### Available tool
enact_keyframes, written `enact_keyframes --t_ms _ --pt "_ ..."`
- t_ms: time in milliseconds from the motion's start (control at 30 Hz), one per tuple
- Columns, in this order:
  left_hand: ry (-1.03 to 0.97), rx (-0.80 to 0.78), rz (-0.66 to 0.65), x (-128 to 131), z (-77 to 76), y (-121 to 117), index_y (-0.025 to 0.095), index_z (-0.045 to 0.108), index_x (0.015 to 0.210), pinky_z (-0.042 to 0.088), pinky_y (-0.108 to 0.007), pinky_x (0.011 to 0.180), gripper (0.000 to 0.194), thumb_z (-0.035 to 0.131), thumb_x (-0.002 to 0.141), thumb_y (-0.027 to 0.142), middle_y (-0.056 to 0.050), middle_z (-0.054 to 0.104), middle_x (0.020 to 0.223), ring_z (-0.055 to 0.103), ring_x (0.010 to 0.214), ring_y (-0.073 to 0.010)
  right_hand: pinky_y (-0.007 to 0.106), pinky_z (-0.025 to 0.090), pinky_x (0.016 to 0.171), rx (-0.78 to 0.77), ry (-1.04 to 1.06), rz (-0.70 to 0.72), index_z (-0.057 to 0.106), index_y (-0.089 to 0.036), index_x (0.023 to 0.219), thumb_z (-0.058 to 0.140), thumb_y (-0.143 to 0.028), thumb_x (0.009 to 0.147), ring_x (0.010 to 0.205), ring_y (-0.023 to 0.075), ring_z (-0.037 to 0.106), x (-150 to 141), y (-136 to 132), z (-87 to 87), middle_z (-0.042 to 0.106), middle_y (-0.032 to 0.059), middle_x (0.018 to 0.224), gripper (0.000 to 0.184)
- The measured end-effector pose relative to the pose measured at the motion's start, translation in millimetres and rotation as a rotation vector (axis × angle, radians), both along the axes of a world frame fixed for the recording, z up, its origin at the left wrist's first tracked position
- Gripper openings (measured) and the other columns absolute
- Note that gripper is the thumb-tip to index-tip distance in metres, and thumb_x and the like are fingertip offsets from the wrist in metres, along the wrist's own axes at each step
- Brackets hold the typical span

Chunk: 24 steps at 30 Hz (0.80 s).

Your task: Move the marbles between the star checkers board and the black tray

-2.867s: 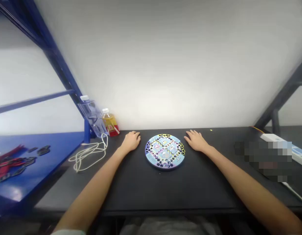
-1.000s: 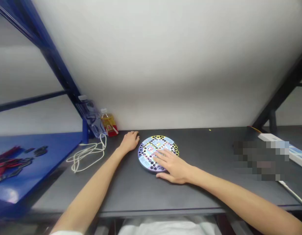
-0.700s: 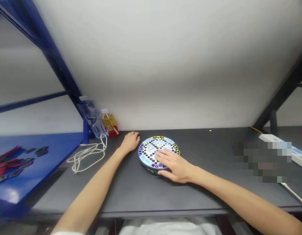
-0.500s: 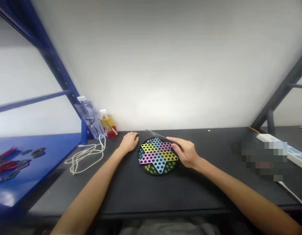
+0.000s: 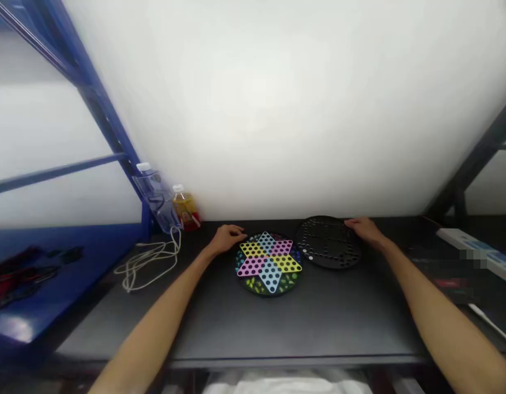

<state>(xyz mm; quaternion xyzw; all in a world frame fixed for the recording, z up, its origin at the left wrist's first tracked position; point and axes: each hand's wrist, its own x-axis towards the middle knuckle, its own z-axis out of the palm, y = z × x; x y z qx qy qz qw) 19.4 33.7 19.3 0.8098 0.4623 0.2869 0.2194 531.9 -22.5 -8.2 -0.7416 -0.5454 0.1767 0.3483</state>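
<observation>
On the dark desk [image 5: 338, 323] by a white wall [image 5: 277, 109], the Chinese checkers board [image 5: 269, 264] had one star tip toward the wall; the left fingers [image 5: 237, 232] lay spread open at its edge, the right fingers [image 5: 351, 222] spread open on a black holed disc [image 5: 327, 243].

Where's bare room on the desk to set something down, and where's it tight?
The widest bare patch of tabletop lies between the forearms, in front of the Chinese checkers board. The back is crowded: that board and the black holed disc sit nearly edge to edge, the left hand at one, the right hand on the other.

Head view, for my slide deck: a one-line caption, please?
Left hand at a star-patterned game board, right hand at the rim of a black round board with holes.
</observation>
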Motion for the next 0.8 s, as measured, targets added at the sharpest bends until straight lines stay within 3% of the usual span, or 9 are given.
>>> enact_keyframes --t_ms 100,200,333,533,800 --pt "-0.015 -0.02 -0.009 0 0.2 0 0.023 0.078 0.075 0.048 -0.033 0.093 0.037 0.064 0.074 0.057 -0.005 0.072 0.109 0.065 0.099 -0.025 0.034 0.044 0.077 -0.046 -0.307 0.02 0.074 -0.016 0.081 0.055 -0.038 0.084 0.086 0.0274 0.064 -6 0 -4.7 0.071 0.0139 0.084 0.029" --pt "-0.043 -0.045 -0.009 0 0.7 -1 0.022 0.077 0.074 0.048 -0.033 0.093 0.039 0.062 0.075 0.058 -0.005 0.072 0.106 0.065 0.099 -0.0249 0.033 0.044 0.076 -0.044 -0.438 -0.007 0.073 -0.017 0.088 0.052 -0.039 0.086 0.087 0.0267 0.063 -18 0 -4.7 0.071 0.0144 0.089 0.031" --pt "-0.033 -0.047 0.025 2 0.4 -2 0.02 0.078 0.076 0.049 -0.034 0.091 0.038 0.067 0.07 0.056 -0.006 0.072 0.108 0.066 0.098 -0.0257 0.031 0.043 0.076 -0.012 -0.495 0.038 0.073 -0.018 0.09 0.054 -0.033 0.085 0.088 0.0245 0.063 -17 0 -7.0 0.07 0.0137 0.094 0.025" --pt "0.005 -0.006 -0.036 1 2.3 0 0.022 0.078 0.09 0.048 -0.032 0.095 0.029 0.063 0.075 0.043 -0.003 0.074 0.103 0.065 0.1 -0.0235 0.029 0.043 0.078 0.04 -0.51 0.165 0.071 -0.018 0.092 0.059 -0.021 0.078 0.085 0.0211 0.062 -6 5 -14.6 0.07 0.0098 0.093 0.019" --pt "0.058 0.044 -0.03 -12 1.7 2 0.021 0.076 0.098 0.05 -0.031 0.092 0.033 0.054 0.082 0.038 -0.003 0.074 0.104 0.066 0.1 -0.0231 0.028 0.043 0.077 0.085 -0.531 0.277 0.07 -0.018 0.092 0.054 -0.021 0.081 0.083 0.0197 0.062 -30 4 -14.2 0.069 0.0084 0.091 0.02"
